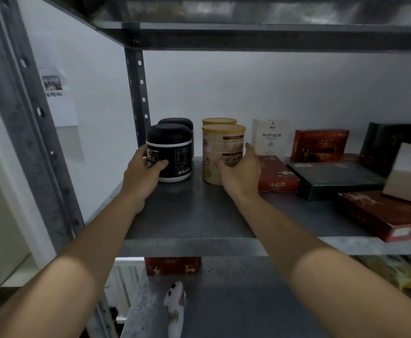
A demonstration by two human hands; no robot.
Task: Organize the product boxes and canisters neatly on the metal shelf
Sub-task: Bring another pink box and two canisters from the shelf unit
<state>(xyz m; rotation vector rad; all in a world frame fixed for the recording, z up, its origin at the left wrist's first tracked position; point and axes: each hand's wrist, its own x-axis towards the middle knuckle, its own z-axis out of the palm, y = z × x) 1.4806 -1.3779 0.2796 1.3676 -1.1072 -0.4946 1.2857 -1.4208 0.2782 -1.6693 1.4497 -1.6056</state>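
Metal shelf [194, 215], left hand [141, 178] fingers [143, 150] gripping black canister [172, 147], right hand [242, 174] fingers [249, 148] gripping tan canister [221, 142]

white box [270, 139] reads "益生菌" in blue; black canister [172, 154] label shows "12".

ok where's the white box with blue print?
Head view: the white box stands upright at the back of the shelf, right of centre, between the tan canisters and an upright red box.

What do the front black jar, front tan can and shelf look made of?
Front black jar: likely plastic, matte domed lid, white base. Front tan can: metal or cardboard, unclear, printed wrap. Shelf: dull grey sheet metal, folded front lip.
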